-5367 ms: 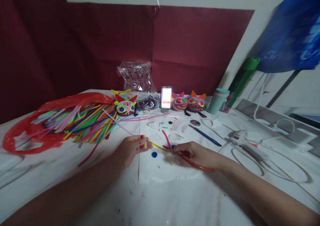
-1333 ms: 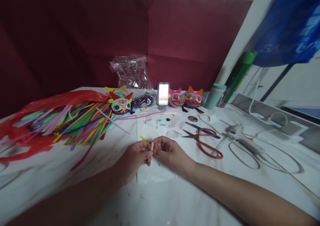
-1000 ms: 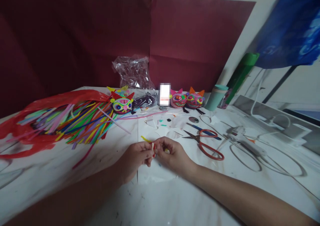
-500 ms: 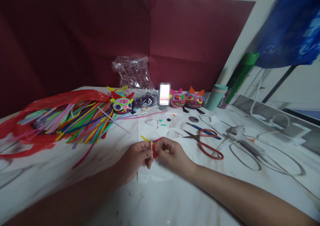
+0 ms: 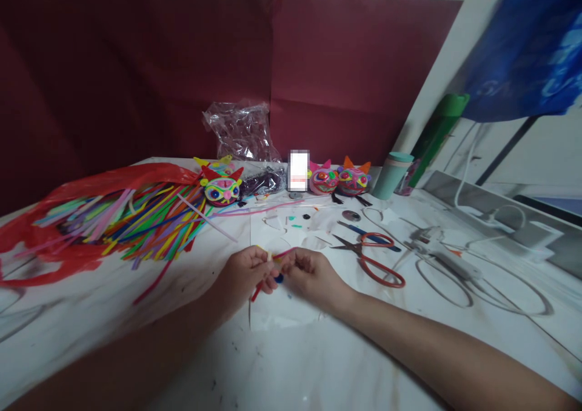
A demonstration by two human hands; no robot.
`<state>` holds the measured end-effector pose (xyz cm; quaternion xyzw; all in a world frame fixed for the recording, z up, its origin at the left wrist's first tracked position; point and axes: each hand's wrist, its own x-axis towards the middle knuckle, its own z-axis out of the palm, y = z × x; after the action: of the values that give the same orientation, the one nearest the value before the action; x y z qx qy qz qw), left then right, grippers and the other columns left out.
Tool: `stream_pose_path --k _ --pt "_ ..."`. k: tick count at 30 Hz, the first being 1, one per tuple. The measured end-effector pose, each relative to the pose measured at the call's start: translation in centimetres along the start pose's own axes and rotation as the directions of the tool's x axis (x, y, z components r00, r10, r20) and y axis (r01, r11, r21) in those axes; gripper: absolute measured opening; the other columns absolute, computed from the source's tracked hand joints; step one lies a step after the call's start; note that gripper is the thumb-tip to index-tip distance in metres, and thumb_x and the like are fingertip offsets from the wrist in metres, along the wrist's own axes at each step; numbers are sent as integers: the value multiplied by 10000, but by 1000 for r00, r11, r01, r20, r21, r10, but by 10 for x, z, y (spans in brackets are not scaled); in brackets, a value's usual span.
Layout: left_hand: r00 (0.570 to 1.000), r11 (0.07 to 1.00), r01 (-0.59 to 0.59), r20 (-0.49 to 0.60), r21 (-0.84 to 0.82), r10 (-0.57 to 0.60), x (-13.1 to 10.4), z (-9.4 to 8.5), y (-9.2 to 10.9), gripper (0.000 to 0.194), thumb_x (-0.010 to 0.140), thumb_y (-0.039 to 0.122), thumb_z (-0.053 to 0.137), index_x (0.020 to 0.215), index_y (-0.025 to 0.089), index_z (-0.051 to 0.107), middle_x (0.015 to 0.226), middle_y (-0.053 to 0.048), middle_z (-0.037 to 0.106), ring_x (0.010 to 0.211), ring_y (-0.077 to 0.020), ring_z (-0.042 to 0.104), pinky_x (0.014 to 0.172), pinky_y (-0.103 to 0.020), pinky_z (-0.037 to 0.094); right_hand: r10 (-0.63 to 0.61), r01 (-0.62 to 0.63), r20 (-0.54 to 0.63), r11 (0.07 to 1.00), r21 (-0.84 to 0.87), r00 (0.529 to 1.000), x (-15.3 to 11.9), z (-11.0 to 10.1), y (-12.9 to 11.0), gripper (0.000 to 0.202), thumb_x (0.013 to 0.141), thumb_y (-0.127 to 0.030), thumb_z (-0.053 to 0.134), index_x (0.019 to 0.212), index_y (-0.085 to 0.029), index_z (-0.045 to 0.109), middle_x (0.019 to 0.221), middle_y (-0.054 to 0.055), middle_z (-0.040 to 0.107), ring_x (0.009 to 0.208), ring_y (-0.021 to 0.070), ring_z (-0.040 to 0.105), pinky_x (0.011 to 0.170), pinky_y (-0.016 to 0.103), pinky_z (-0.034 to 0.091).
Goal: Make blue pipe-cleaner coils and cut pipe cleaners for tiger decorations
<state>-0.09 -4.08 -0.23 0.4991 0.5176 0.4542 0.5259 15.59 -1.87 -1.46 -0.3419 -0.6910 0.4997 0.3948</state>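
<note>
My left hand is closed, its thumb and fingers pinching a small bundle of coloured pipe cleaners. A red pipe cleaner sticks out below its fingertips, and a small dark blue piece shows between the hands. My right hand is closed on a pink pipe cleaner just to the right, the fingertips of both hands nearly touching. A white sheet lies beneath them. Right of my right hand are scissors with red handles, open on the table.
Many pipe cleaners lie on a red plastic bag at left. Decorated heads stand at the back, near a green cup. A glue gun with its cable and a power strip lie at right.
The red piece, earlier upright between the hands, now points down and left below my left fingers. The dark blue piece has come into view. Both hands stay in nearly the same place.
</note>
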Motion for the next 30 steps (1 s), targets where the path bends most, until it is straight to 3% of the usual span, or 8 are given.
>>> stream_pose_path --k 5,8,10,13,16,21,25,30 --pt "951 952 -156 -219 265 217 13 -18 5 132 662 274 609 629 177 526 556 51 563 555 -114 541 550 -219 391 38 -44 -132 998 -43 991 6 -11 -1 59 728 -201 501 709 -165 544 640 -4 554 562 99 473 493 202 349" --pt "912 893 -206 -252 400 323 18 -28 8 119 671 295 598 650 182 569 584 51 563 577 -116 513 558 -214 366 -19 -1 -160 992 -124 987 11 -20 -2 74 736 -231 513 717 -166 543 664 7 562 610 117 494 524 213 371" --pt "931 857 -194 -187 478 315 17 -31 10 100 662 277 587 633 182 579 548 56 538 541 -113 482 521 -210 336 -64 28 -165 977 -211 984 15 -28 -2 85 741 -242 511 727 -166 547 648 0 551 589 113 477 520 214 362" --pt "968 769 -213 26 603 248 11 -30 8 102 653 234 567 564 182 564 453 71 446 460 -97 406 461 -207 261 -73 25 -133 942 -336 988 21 -40 3 91 737 -235 501 724 -166 560 627 -10 545 538 100 442 502 211 341" --pt "962 716 -272 177 643 207 9 -29 5 105 668 213 544 572 186 574 460 60 471 448 -100 410 454 -209 260 -61 14 -87 886 -463 994 25 -46 10 102 734 -203 492 713 -162 583 605 -11 553 516 99 434 505 215 335" --pt "855 456 -496 324 739 404 18 -35 5 131 711 171 520 607 192 598 664 -24 615 708 -174 538 672 -258 377 -92 45 -59 835 -549 994 23 -44 14 125 735 -156 480 711 -164 602 599 -9 562 526 106 448 515 217 330" --pt "789 320 -609 515 726 335 24 -39 1 149 772 150 478 695 185 600 750 -56 650 780 -197 553 736 -296 381 -115 69 -35 787 -613 993 21 -42 13 142 755 -163 477 736 -166 618 610 -4 582 524 105 453 508 210 328" --pt "753 246 -644 546 724 367 23 -41 -4 271 721 43 421 867 171 610 842 -68 666 816 -206 559 763 -321 388 -103 64 -26 775 -629 994 20 -41 12 137 756 -154 482 739 -164 617 606 -4 586 516 102 454 505 207 326"
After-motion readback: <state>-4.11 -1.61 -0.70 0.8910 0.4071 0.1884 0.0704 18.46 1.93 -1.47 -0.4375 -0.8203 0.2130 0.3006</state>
